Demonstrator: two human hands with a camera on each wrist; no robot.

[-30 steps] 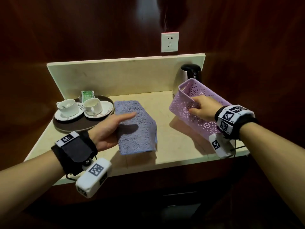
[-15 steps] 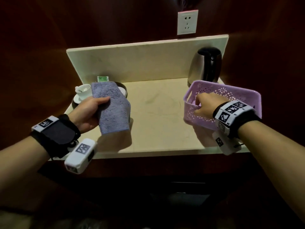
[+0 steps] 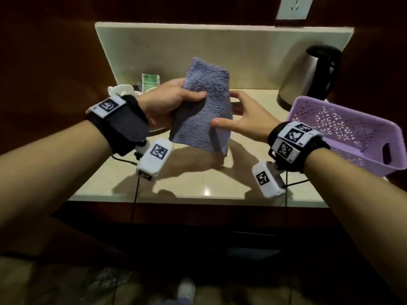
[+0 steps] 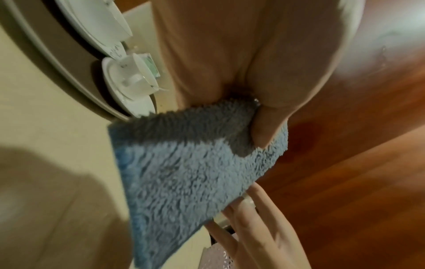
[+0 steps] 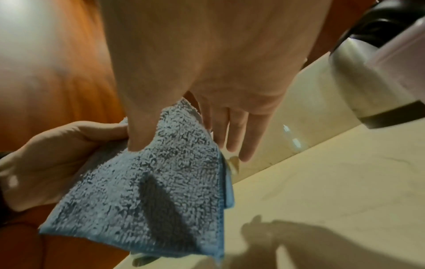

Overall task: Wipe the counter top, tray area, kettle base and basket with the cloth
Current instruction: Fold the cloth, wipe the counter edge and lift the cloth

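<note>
A blue-grey terry cloth (image 3: pixel 204 111) hangs folded above the cream counter top (image 3: pixel 198 181). My left hand (image 3: pixel 176 100) grips its left edge, thumb on the front face (image 4: pixel 264 123). At the cloth's right edge is my right hand (image 3: pixel 246 119), its thumb across the front and straight fingers (image 5: pixel 236 138) behind. The right wrist view shows the cloth (image 5: pixel 161 182) between both hands. The purple perforated basket (image 3: pixel 343 137) rests on the counter at the right, with no hand on it. Behind it stands the steel kettle (image 3: pixel 312 75) with a black handle.
A round tray (image 4: pixel 46 54) with white cups (image 3: pixel 123 91) on saucers and a green packet (image 3: pixel 150 81) sits at the back left, mostly behind my left wrist. A cream backsplash (image 3: pixel 220 47) and dark wood walls enclose the counter. A wall socket (image 3: pixel 293 7) is above.
My left hand has lifted the cloth off the counter and carried it towards the middle. My right hand let go of the basket, now resting at the right, and came over to the cloth.
</note>
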